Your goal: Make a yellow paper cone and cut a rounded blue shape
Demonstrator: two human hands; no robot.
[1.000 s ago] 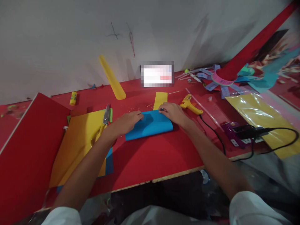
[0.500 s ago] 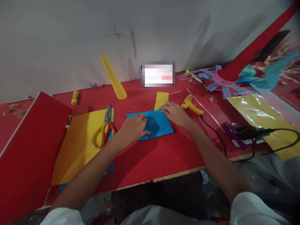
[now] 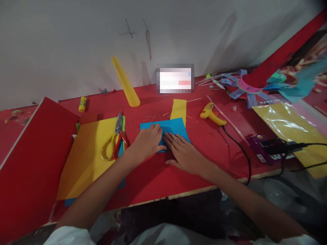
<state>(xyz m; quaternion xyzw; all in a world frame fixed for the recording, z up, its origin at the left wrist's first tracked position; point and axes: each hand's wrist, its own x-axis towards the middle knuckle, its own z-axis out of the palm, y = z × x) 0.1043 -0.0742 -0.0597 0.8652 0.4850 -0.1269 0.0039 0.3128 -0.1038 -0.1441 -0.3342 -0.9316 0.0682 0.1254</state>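
A blue sheet of paper (image 3: pixel 175 124) lies on the red table, apparently folded. Across its left part rests my left hand (image 3: pixel 149 139), pressing it down with the thumb held out to the right. My right hand (image 3: pixel 182 151) lies flat on the near right part of the sheet, fingers stretched out toward my left hand. Behind the blue sheet, a yellow strip of paper (image 3: pixel 178 108) reaches under or against its far edge. Scissors (image 3: pixel 114 139) with yellow and red handles lie left of my left hand on a stack of coloured paper (image 3: pixel 89 153).
Right of the hands sits a yellow glue gun (image 3: pixel 213 115) with a black cord running to a purple power strip (image 3: pixel 260 149). A glue stick (image 3: pixel 82 104) and a yellow paper roll (image 3: pixel 126 83) stand at the back. A red board (image 3: pixel 33 163) leans at left.
My right hand has moved from the far right edge of the blue sheet down and left onto its near part, flattening out. My left hand stays in place on the sheet.
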